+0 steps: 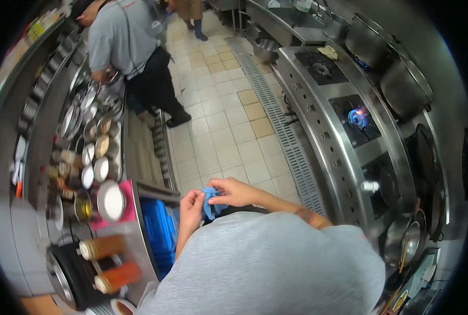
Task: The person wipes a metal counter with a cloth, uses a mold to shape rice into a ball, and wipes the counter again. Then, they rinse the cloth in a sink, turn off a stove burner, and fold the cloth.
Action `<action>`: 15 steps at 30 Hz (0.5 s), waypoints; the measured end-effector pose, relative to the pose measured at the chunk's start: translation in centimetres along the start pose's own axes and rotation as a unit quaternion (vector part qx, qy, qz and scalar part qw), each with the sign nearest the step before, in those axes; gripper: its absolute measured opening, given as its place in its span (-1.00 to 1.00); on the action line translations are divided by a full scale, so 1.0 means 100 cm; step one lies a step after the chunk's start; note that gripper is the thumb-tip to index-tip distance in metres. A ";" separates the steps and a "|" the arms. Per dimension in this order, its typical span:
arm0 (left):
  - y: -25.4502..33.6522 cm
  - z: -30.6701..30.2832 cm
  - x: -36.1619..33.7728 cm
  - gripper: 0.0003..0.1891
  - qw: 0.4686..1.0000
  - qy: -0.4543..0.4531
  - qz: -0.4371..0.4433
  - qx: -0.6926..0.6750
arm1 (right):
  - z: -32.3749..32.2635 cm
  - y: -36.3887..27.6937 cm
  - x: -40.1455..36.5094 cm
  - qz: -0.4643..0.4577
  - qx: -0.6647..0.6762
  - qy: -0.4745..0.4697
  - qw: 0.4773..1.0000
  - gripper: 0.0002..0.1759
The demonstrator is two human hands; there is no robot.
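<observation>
In front of my waist, both hands hold a crumpled, thin blue piece [209,203] that looks like a disposable glove or a cloth. My left hand [192,206] pinches its left edge with the fingertips. The fingers of my right hand [232,192] close on its upper right side, thumb pressed against it. Its lower part hangs down between the hands, over dark clothing. Just left of my left forearm is a blue plastic bin [157,223], set low beside the counter.
A co-worker [121,47] in a grey shirt stands at the left counter [141,247], which holds bowls, sauce bottles [119,277] and a pink cloth [130,202]. At right, one burner [358,117] on the steel stove burns with a flame. A drain grate [276,123] crosses the tiled floor.
</observation>
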State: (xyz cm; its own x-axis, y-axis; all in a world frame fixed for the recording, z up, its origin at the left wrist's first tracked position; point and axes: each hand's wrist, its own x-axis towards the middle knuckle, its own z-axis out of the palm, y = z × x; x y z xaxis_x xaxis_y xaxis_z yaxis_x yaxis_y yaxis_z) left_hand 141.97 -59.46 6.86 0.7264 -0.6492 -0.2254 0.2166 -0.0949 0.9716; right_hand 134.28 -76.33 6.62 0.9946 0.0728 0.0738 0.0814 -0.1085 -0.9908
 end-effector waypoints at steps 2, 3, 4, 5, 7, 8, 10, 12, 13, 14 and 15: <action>0.024 0.012 0.064 -0.85 0.999 -0.047 -0.010 -0.002 | -0.052 0.006 0.030 0.004 -0.046 0.039 0.998 -0.69; 0.033 0.021 0.099 -0.84 0.998 -0.064 0.002 0.015 | -0.085 0.007 0.041 0.042 -0.047 0.044 0.997 -0.71; 0.042 0.029 0.134 -0.84 0.996 -0.079 0.010 0.034 | -0.115 0.011 0.050 0.081 -0.043 0.048 0.995 -0.74; 0.064 0.038 0.168 -0.85 0.989 -0.131 -0.004 0.071 | -0.148 0.017 0.059 0.050 -0.029 0.095 0.994 -0.80; 0.099 0.068 0.229 -0.88 0.973 -0.174 0.036 0.148 | -0.212 0.024 0.070 0.054 0.020 0.191 0.980 -0.83; 0.111 0.082 0.258 -0.90 0.947 -0.212 0.084 0.226 | -0.240 0.027 0.073 0.050 0.017 0.220 0.974 -0.84; 0.125 0.111 0.316 -0.90 0.910 -0.248 0.155 0.293 | -0.291 0.031 0.083 0.040 0.014 0.254 0.966 -0.85; 0.129 0.136 0.383 -0.87 0.864 -0.281 0.235 0.346 | -0.339 0.032 0.094 0.074 -0.019 0.321 0.944 -0.85; 0.123 0.149 0.416 -0.86 0.881 -0.231 0.232 0.342 | -0.362 0.036 0.103 0.090 -0.051 0.350 0.931 -0.85; 0.119 0.161 0.445 -0.84 0.897 -0.180 0.225 0.337 | -0.386 0.044 0.116 0.093 -0.053 0.350 0.931 -0.85; 0.119 0.171 0.476 -0.86 0.901 -0.148 0.209 0.350 | -0.408 0.049 0.130 0.087 -0.068 0.365 0.924 -0.86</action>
State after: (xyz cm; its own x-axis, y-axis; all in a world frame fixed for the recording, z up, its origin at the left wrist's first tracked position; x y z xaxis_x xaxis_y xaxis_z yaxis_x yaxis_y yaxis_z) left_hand 167.96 -104.42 8.96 0.4203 -0.9019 0.0995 -0.5754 -0.1801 0.7978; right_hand 150.19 -116.33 7.37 0.7674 -0.6408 0.0210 -0.1260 -0.1828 -0.9751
